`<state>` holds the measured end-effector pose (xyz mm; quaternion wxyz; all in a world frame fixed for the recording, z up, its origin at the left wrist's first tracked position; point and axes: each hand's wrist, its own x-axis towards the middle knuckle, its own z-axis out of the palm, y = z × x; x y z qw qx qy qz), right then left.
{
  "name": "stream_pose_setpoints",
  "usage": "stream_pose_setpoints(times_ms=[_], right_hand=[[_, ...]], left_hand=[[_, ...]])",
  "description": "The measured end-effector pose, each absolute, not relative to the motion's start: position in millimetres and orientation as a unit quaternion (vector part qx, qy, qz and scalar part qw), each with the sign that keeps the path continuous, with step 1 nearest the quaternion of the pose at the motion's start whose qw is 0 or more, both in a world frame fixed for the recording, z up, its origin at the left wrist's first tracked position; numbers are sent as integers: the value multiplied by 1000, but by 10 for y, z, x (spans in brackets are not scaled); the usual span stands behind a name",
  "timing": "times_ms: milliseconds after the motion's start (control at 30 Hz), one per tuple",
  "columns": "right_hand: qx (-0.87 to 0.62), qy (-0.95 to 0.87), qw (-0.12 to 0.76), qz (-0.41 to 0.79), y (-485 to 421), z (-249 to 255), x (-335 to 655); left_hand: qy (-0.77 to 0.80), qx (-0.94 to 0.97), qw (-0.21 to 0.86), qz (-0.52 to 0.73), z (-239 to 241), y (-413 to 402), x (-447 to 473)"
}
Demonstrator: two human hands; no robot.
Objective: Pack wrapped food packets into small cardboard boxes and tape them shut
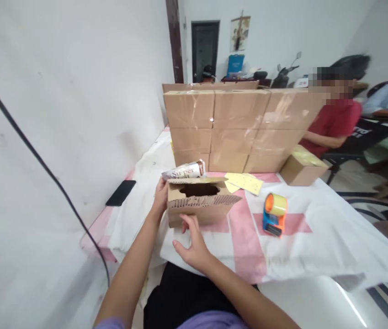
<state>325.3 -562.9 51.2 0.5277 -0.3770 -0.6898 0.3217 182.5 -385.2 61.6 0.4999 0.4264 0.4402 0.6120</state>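
Note:
A small cardboard box (pixel 199 214) stands on the cloth in front of me, its top flaps raised around a dark opening. My left hand (pixel 161 194) grips the box's left side, with the fingertips partly hidden behind it. At the box's front face is my right hand (pixel 194 244), fingers spread, holding nothing; a fingertip seems to touch the cardboard. Just behind the box lies a white printed packet (pixel 187 171) with brown at its right end. To the right sits an orange and blue tape dispenser (pixel 274 214) with a yellowish tape roll.
Taped cardboard boxes (pixel 235 130) form a wall across the back of the table. Yellow paper sheets (pixel 247 183) and a closed box (pixel 303 167) lie before it. A black phone (pixel 121 193) is at left, near the wall. A person in red (pixel 337 121) sits beyond, at right.

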Motion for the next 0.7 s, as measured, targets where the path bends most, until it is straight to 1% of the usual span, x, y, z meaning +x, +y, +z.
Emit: stream_pose_setpoints(times_ms=[67,167,267,333,400,467,567,633,700], right_hand=[[-422,-649,548,317,-5776,373,3326],[-451,-621,550,329,-5881,231,3373],[-428,-637,546,337,-5971,263,3441],[-393,-659,554,323,-6065,397,3567],[-359,-670,586,281,-6161,618,3781],[-343,-660,634,213,-6207,921,4063],[-369,-630,673,119,-6085,1479,4484],[-406,-641,645,93,-5876,1854,4675],[-415,-674,602,108,-5626,2161,4763]], left_hand=[[423,451,517,592,536,-3960,2083],[417,471,520,578,451,-4069,2251],[420,466,482,612,492,-4076,2158],[416,454,440,653,611,-4053,1994],[402,444,394,697,789,-4050,1797],[381,437,351,735,1003,-4094,1617],[344,440,310,770,1338,-4253,1498],[322,450,301,776,1535,-4394,1567],[302,471,308,769,1686,-4537,1743]])
